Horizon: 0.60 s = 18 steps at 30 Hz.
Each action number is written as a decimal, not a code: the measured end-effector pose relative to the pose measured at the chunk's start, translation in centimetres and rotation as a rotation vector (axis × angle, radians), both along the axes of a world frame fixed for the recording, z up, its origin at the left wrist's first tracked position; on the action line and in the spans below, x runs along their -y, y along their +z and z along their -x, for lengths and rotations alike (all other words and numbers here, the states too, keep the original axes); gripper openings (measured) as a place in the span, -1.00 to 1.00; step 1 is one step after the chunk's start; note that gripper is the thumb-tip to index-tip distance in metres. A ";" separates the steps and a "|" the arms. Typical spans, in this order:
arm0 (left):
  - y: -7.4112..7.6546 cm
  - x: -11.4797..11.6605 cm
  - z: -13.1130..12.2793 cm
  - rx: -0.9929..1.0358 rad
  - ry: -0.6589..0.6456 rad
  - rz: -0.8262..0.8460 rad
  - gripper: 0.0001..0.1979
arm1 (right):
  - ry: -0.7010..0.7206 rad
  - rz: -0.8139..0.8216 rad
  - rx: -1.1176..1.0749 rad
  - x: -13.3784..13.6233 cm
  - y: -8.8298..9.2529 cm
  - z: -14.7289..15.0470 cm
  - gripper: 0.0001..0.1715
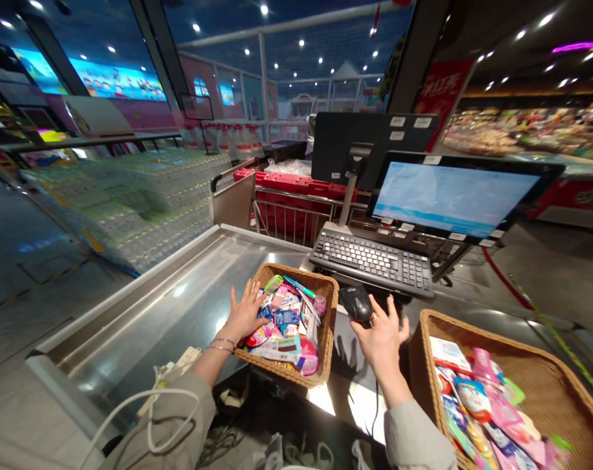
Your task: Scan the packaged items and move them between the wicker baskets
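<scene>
My left hand [247,310] lies flat with fingers spread on the left rim of a small wicker basket [325,326] full of colourful small packets [286,320]. My right hand [381,336] hovers open, fingers apart, just right of that basket and right below a black computer mouse [355,301]. It holds nothing. A second, larger wicker basket [545,385] with pink and blue packets [482,405] stands to the right of my right hand.
A black keyboard [374,260] and a lit touchscreen [453,196] stand behind the baskets, with a second monitor [369,143] seen from the back. A steel checkout counter [169,307] runs left. A red shopping cart [296,202] and stacked water bottles [144,202] lie beyond.
</scene>
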<state>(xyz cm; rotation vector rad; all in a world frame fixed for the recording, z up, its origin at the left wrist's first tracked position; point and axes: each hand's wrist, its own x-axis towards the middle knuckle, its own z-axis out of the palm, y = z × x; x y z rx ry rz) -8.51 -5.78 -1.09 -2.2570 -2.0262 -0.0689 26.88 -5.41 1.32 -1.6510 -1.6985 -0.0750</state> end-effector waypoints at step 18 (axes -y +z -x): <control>0.4 1.9 1.6 0.036 -0.173 0.323 -0.27 | 0.017 0.009 -0.001 -0.4 0.0 0.1 -0.65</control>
